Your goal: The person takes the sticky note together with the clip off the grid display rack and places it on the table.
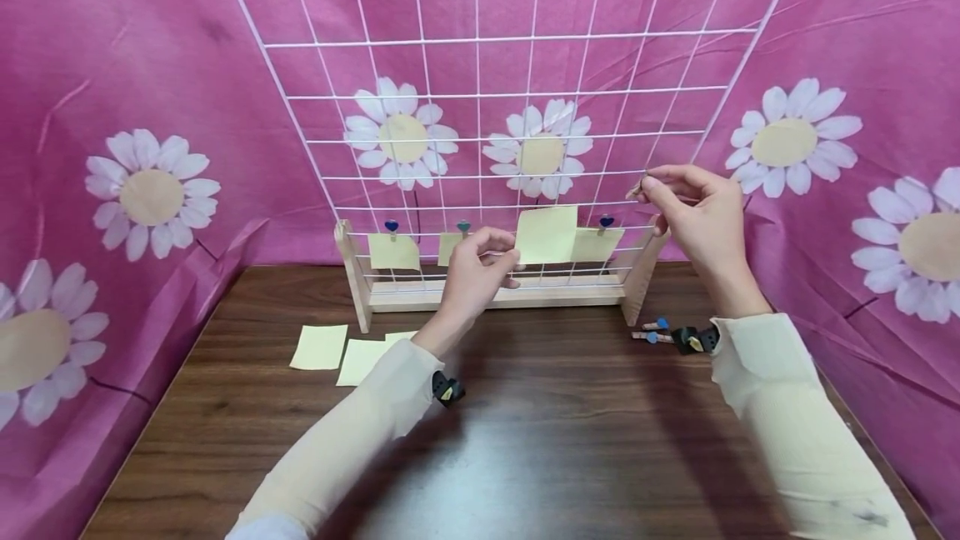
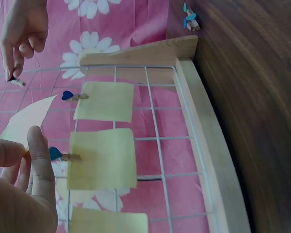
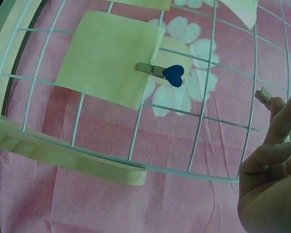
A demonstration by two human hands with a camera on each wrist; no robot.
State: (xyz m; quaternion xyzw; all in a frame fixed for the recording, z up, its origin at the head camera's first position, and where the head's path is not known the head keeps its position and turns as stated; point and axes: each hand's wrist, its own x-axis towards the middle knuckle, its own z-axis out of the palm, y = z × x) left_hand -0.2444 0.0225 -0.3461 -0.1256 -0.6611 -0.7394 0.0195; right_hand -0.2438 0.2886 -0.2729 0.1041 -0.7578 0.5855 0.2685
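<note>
My left hand pinches a pale yellow paper note by its edge, in front of the white wire grid. Between the thumb and fingertips of my right hand is a small wooden clothespin, near the grid's right side. Three other yellow notes hang low on the grid, each under a heart-topped clothespin: a left note, a middle note and a right note. In the head view, my left hand hides part of the middle one, and the held note overlaps the right one.
The grid stands in a wooden base on a brown table. Several loose notes lie at the left of the table. Blue-topped clothespins lie by the base's right foot. Pink flowered cloth surrounds the table.
</note>
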